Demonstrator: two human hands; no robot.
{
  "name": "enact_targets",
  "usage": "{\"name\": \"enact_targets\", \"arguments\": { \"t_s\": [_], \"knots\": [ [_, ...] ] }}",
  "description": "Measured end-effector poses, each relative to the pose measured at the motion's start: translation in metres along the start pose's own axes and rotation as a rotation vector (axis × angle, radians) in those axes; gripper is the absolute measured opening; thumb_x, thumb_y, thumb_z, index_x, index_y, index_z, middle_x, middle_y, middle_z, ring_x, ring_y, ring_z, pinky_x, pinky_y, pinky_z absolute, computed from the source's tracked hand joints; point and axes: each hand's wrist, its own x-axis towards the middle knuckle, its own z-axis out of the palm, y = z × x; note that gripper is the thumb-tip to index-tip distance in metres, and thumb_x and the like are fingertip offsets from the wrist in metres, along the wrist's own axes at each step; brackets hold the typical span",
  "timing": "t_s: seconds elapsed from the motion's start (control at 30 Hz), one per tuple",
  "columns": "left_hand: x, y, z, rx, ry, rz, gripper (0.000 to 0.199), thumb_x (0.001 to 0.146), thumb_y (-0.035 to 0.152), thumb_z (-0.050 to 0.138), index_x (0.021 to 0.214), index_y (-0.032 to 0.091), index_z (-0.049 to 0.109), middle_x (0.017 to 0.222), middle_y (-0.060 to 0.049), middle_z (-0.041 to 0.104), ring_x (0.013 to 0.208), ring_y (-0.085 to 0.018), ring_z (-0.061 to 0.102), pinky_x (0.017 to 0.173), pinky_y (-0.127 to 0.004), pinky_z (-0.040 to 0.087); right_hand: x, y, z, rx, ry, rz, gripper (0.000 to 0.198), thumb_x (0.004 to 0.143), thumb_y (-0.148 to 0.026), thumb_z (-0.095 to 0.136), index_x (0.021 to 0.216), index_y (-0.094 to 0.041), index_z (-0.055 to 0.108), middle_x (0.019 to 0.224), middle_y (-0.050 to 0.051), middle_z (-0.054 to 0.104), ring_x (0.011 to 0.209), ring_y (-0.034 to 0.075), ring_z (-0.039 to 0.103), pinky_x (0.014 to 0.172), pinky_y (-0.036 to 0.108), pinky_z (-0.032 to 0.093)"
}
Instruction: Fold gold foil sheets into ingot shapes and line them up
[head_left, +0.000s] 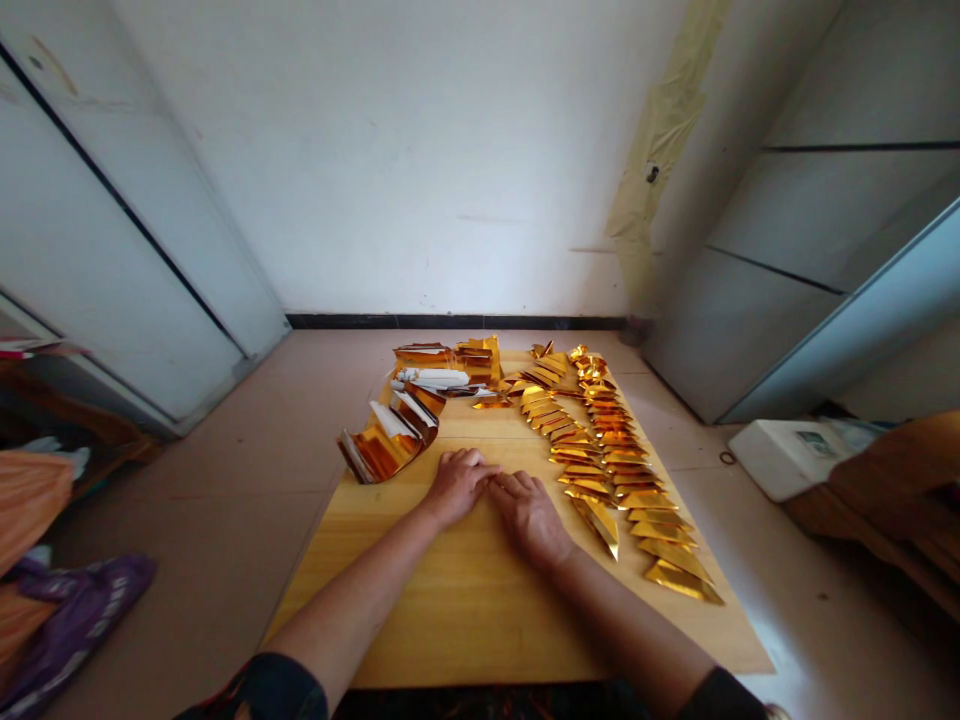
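My left hand [459, 488] and my right hand [531, 515] meet over the middle of the wooden table [420, 610]. Both have their fingers bent and pressed together, tips almost touching; whatever they pinch is hidden or too small to make out. Right of my right hand, folded gold foil papers [570, 445] overlap in a curving row. A second row of folded gold foil papers [619, 440] runs along the table's right side. Beyond my left hand lie curled stacks of gold foil sheets [382, 452] with white undersides, and a white bundle [431, 378].
A white wall [450, 180] with a dark baseboard stands behind the table. Grey cabinets [787, 240] rise at the right, with a white box [787, 455] on the floor by them. Another cabinet [127, 220] and a purple bag [90, 610] are at the left.
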Motion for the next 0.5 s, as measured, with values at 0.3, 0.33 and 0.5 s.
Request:
{"name": "enact_targets", "arguments": {
  "t_s": [0.3, 0.33, 0.5],
  "knots": [
    [-0.009, -0.018, 0.000, -0.285, 0.054, 0.083, 0.030, 0.082, 0.006, 0.049, 0.096, 0.021, 0.071, 0.093, -0.004, 0.068, 0.091, -0.015, 0.060, 0.085, -0.029, 0.045, 0.004, 0.010, 0.012, 0.107, -0.004, 0.047, 0.025, 0.092, -0.016, 0.046, 0.106, -0.024, 0.065, 0.104, 0.002, 0.062, 0.097, 0.015, 0.048, 0.083, 0.026, 0.036],
    [-0.011, -0.019, 0.000, -0.320, 0.073, 0.087, 0.031, 0.081, 0.005, 0.048, 0.095, 0.020, 0.071, 0.092, -0.004, 0.068, 0.090, -0.015, 0.060, 0.084, -0.028, 0.046, 0.005, 0.010, 0.012, 0.103, -0.016, 0.043, 0.023, 0.092, -0.016, 0.047, 0.104, -0.024, 0.065, 0.101, 0.002, 0.062, 0.096, 0.015, 0.048, 0.083, 0.027, 0.036],
    [-0.020, -0.023, 0.006, -0.393, 0.188, 0.078, 0.035, 0.075, -0.002, 0.044, 0.089, 0.018, 0.069, 0.090, -0.003, 0.069, 0.086, -0.013, 0.063, 0.078, -0.025, 0.051, 0.009, 0.012, 0.005, 0.036, -0.050, -0.039, 0.017, 0.092, -0.018, 0.049, 0.094, -0.020, 0.065, 0.094, 0.004, 0.061, 0.093, 0.017, 0.049, 0.079, 0.029, 0.034]
  ]
}}
